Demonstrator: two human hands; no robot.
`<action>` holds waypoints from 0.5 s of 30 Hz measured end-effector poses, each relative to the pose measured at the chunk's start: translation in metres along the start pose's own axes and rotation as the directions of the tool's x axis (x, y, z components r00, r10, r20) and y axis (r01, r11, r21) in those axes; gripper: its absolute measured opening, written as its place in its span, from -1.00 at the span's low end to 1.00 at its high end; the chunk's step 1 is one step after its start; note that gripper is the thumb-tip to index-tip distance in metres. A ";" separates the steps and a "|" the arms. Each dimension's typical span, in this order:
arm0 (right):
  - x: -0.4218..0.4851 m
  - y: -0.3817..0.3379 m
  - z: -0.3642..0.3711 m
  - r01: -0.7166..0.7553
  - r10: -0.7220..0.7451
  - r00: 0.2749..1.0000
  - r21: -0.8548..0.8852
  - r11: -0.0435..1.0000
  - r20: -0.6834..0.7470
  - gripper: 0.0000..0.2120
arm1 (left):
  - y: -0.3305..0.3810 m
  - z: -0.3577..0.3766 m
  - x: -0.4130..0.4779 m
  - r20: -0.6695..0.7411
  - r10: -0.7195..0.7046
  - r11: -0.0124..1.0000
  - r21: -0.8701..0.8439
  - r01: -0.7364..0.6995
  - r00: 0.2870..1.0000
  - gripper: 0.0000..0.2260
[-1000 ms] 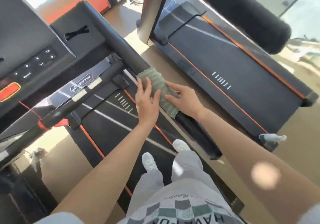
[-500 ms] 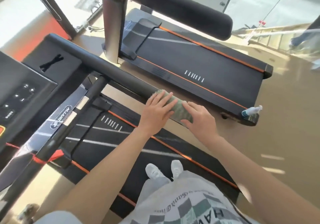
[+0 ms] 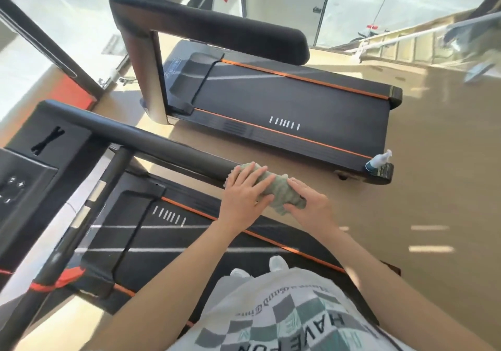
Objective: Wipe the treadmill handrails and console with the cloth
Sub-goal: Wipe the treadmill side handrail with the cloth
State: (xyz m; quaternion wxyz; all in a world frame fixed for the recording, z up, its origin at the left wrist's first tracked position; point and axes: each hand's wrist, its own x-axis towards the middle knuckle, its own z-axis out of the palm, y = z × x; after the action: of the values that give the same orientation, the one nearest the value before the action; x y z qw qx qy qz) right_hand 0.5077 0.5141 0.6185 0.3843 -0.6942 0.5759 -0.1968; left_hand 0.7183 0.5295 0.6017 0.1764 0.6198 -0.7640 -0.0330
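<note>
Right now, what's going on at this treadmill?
A person standing on the treadmill belt is wiping its right handrail with a green cloth draped over the rail's near end. The left hand presses the cloth with fairly straight fingers; the right hand grips its near end. A spray bottle sits on the next treadmill's rear corner. Nobody touches the console.

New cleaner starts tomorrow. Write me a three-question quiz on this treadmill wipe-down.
1. True or false: the green cloth lies on the console.
2. Where is the spray bottle? A) on the neighbouring treadmill's rear corner B) on the floor C) on the console
3. Fill in: ___ hands touch the cloth.

Key: 1 false, it is draped over the handrail; 2 A; 3 two, the left hand and the right hand.
</note>
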 end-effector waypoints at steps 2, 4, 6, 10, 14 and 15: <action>-0.001 0.003 -0.001 -0.003 0.005 1.000 0.134 0.991 -0.016 -0.43 | -0.001 0.001 0.000 0.012 0.032 0.999 0.017 -0.033 0.999 -0.59; 0.001 0.002 0.001 0.004 0.001 0.999 0.157 0.988 -0.033 -0.50 | -0.008 -0.002 -0.001 0.037 0.068 0.997 0.043 -0.069 0.997 -0.57; 0.006 -0.003 0.005 0.029 -0.025 0.999 0.126 0.992 -0.034 -0.52 | -0.017 -0.007 0.000 0.043 0.085 0.995 0.056 -0.087 0.995 -0.57; 0.019 -0.023 0.017 0.067 -0.067 0.997 -0.014 0.998 -0.024 -0.54 | -0.041 -0.016 0.003 0.024 0.070 0.996 0.058 -0.072 0.997 -0.59; 0.039 -0.046 0.034 0.080 -0.083 0.996 -0.158 0.984 -0.012 -0.55 | -0.075 -0.026 0.005 0.031 0.045 0.996 0.076 -0.047 0.999 -0.57; 0.046 -0.055 0.038 0.078 -0.077 0.997 -0.193 0.978 0.013 -0.55 | -0.084 -0.029 0.005 0.031 0.041 0.996 0.076 -0.043 0.999 -0.57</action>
State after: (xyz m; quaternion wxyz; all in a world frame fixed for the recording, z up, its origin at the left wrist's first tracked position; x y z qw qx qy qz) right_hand 0.5825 0.4847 0.6288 0.3085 -0.7508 0.5637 -0.1529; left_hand 0.8055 0.5102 0.6073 0.1418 0.6092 -0.7802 -0.0093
